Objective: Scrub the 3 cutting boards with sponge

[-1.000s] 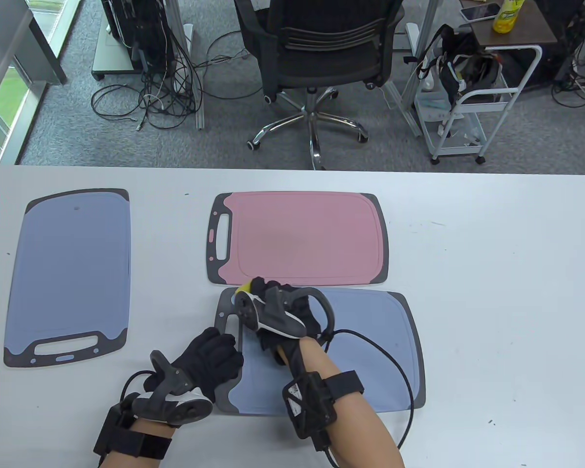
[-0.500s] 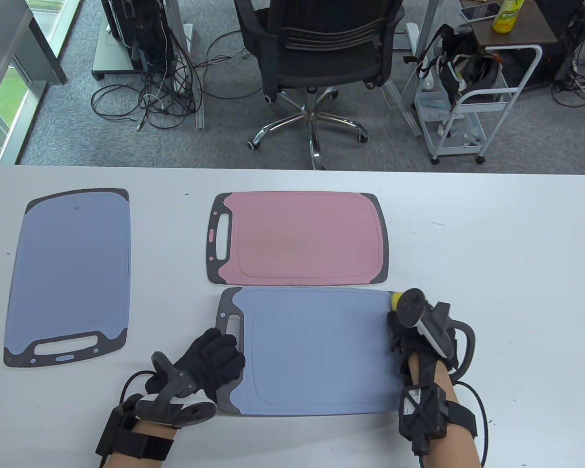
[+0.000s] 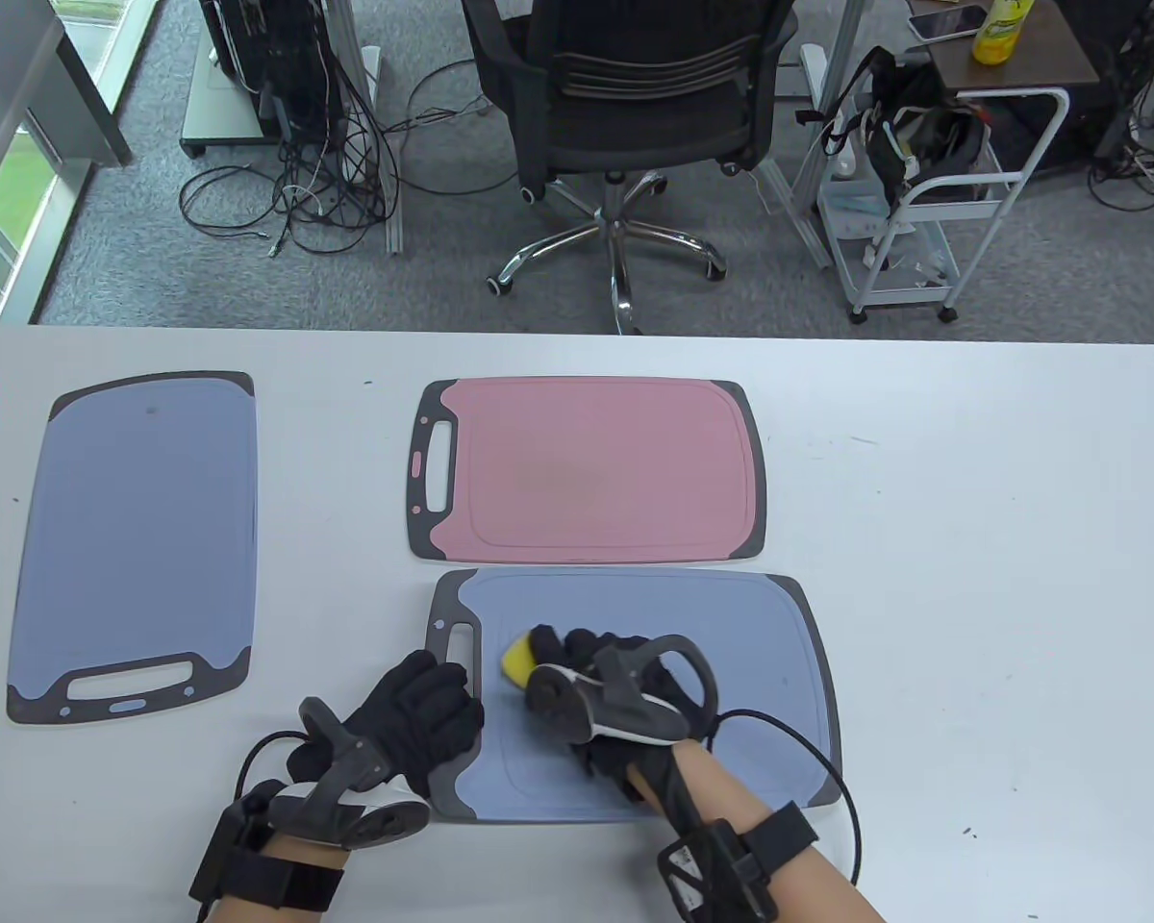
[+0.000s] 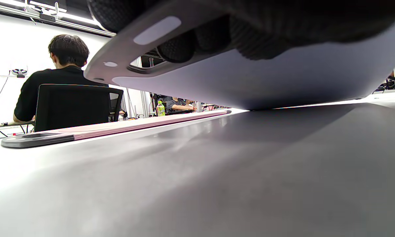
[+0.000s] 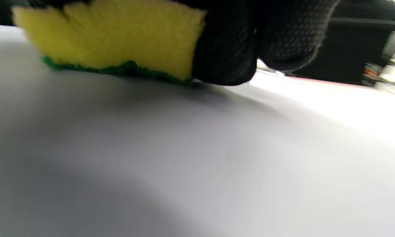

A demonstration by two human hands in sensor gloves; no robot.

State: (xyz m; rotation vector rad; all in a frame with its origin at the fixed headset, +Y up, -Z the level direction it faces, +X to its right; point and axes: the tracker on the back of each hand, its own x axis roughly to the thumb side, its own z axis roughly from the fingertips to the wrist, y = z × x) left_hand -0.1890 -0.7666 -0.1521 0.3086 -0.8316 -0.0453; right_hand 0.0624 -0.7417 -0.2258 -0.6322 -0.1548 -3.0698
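Three cutting boards lie on the white table [image 3: 971, 577]: a blue one [image 3: 139, 538] at the left, a pink one [image 3: 587, 471] in the middle, and a second blue one [image 3: 740, 654] nearest me. My right hand [image 3: 577, 673] grips a yellow sponge [image 3: 517, 660] with a green underside [image 5: 118, 36] and presses it on the near board's left part. My left hand [image 3: 433, 707] holds that board's grey handle end. In the left wrist view this end [image 4: 217, 79] looks raised a little off the table, with fingers [image 4: 174, 49] showing through the slot.
Beyond the table's far edge stand a black office chair [image 3: 635, 106], a white cart [image 3: 933, 221] and loose cables [image 3: 288, 192] on the carpet. A person [image 4: 52, 79] sits with their back turned in the left wrist view. A dark cable [image 3: 789, 740] trails from my right wrist across the near board.
My right hand swept the sponge from the near board's top left to its right end, then back left, lower on the board. The left hand stayed at the handle end.
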